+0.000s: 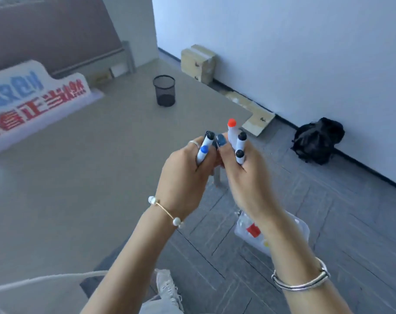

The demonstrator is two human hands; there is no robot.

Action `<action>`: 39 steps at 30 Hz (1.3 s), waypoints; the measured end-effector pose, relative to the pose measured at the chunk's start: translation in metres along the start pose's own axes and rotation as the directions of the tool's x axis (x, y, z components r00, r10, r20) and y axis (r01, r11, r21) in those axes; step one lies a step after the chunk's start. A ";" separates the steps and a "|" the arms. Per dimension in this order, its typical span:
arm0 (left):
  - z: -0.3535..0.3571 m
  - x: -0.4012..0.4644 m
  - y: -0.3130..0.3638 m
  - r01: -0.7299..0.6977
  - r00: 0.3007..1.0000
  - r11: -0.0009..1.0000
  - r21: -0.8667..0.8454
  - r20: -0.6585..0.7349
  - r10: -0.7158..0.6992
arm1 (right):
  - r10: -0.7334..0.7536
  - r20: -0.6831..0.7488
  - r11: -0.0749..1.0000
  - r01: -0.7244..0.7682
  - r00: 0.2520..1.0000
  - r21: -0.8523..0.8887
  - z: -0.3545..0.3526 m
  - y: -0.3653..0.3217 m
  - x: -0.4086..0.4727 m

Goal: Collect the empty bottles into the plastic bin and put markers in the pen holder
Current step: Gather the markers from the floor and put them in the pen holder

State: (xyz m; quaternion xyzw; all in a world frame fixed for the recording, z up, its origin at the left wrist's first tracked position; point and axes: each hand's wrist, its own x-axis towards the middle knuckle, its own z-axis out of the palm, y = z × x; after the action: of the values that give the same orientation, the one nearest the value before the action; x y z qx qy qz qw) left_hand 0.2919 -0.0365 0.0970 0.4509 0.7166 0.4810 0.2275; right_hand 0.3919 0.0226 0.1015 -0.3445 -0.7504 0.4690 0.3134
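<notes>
My left hand (183,175) grips two white markers, one with a blue cap (202,151) and one with a black cap (208,136). My right hand (244,177) grips three white markers: one red-capped (231,129) and two black-capped (241,141). Both hands are held together above the near right edge of the table, caps pointing up. A black mesh pen holder (164,90) stands empty-looking at the table's far side, well beyond my hands. A clear plastic bin (303,227) with bottles inside sits on the floor below my right wrist, partly hidden by it.
The beige table (79,177) carries a white sign with red and blue lettering (34,98) at the left. Cardboard boxes (199,62) and a black bag (317,141) lie along the white wall. My shoe (167,288) rests on the grey floor.
</notes>
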 end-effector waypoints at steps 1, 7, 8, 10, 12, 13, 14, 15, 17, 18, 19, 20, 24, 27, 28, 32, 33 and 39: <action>-0.017 0.006 -0.006 0.013 1.000 1.000 0.000 -0.026 -0.013 | -0.019 0.028 1.000 0.019 0.999 -0.004 0.014 -0.008 0.011; -0.085 0.038 -0.033 0.041 0.995 0.999 0.036 -0.093 -0.038 | -0.089 0.106 0.995 0.092 0.990 -0.024 0.077 -0.034 0.060; -0.091 0.043 -0.037 0.051 0.993 0.998 0.032 -0.112 -0.047 | -0.101 0.128 0.994 0.107 0.987 -0.037 0.082 -0.036 0.067; -0.100 0.056 -0.043 0.075 0.988 0.997 0.030 -0.139 -0.070 | -0.121 0.156 0.990 0.130 0.980 -0.049 0.091 -0.038 0.082; -0.104 0.071 -0.050 0.086 0.985 0.996 0.039 -0.153 -0.079 | -0.125 0.163 0.990 0.133 0.979 -0.038 0.097 -0.035 0.100; -0.105 0.079 -0.053 0.090 0.984 0.995 0.042 -0.161 -0.082 | -0.125 0.168 0.991 0.132 0.978 -0.035 0.100 -0.032 0.109; -0.106 0.087 -0.057 0.097 0.982 0.994 0.044 -0.170 -0.088 | -0.127 0.175 0.990 0.135 0.976 -0.035 0.103 -0.029 0.119; -0.107 0.096 -0.060 0.107 0.979 0.993 0.048 -0.180 -0.097 | -0.130 0.183 0.990 0.138 0.974 -0.031 0.106 -0.026 0.129; -0.108 0.115 -0.067 0.141 0.972 0.988 0.055 -0.199 -0.128 | -0.130 0.206 0.991 0.135 0.970 -0.010 0.112 -0.018 0.152; -0.108 0.126 -0.071 0.161 0.967 0.985 0.056 -0.210 -0.146 | -0.130 0.222 0.991 0.133 0.966 0.003 0.114 -0.013 0.164; -0.107 0.138 -0.074 0.179 0.962 0.982 0.059 -0.220 -0.162 | -0.131 0.239 0.991 0.132 0.962 0.014 0.116 -0.008 0.177; -0.105 0.152 -0.078 0.193 0.958 0.979 0.063 -0.227 -0.174 | -0.136 0.256 0.991 0.136 0.957 0.020 0.118 -0.001 0.192; -0.087 0.213 -0.095 0.241 0.936 0.969 0.046 -0.273 -0.220 | -0.145 0.311 0.989 0.136 0.939 0.049 0.119 0.034 0.262; -0.070 0.268 -0.105 0.307 0.898 0.951 0.026 -0.340 -0.281 | -0.131 0.386 0.991 0.116 0.913 0.063 0.113 0.057 0.326; -0.064 0.285 -0.108 0.333 0.887 0.943 0.026 -0.347 -0.304 | -0.121 0.397 0.993 0.105 0.910 0.060 0.111 0.065 0.345; -0.045 0.347 -0.120 0.423 0.841 0.904 0.054 -0.396 -0.370 | -0.105 0.454 0.994 0.103 0.885 0.028 0.103 0.101 0.416; -0.042 0.358 -0.125 0.436 0.826 0.897 0.065 -0.425 -0.370 | -0.097 0.466 0.994 0.109 0.880 0.002 0.102 0.108 0.430; -0.032 0.386 -0.155 0.555 0.717 0.829 0.074 -0.547 -0.431 | -0.122 0.512 0.984 0.171 0.850 -0.048 0.115 0.150 0.495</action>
State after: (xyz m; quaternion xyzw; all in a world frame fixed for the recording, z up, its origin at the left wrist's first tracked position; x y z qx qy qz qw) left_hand 0.0124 0.2621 0.0141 0.1223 0.8959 0.4160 0.0962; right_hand 0.0539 0.4168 -0.0055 -0.1648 -0.8512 0.4827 0.1238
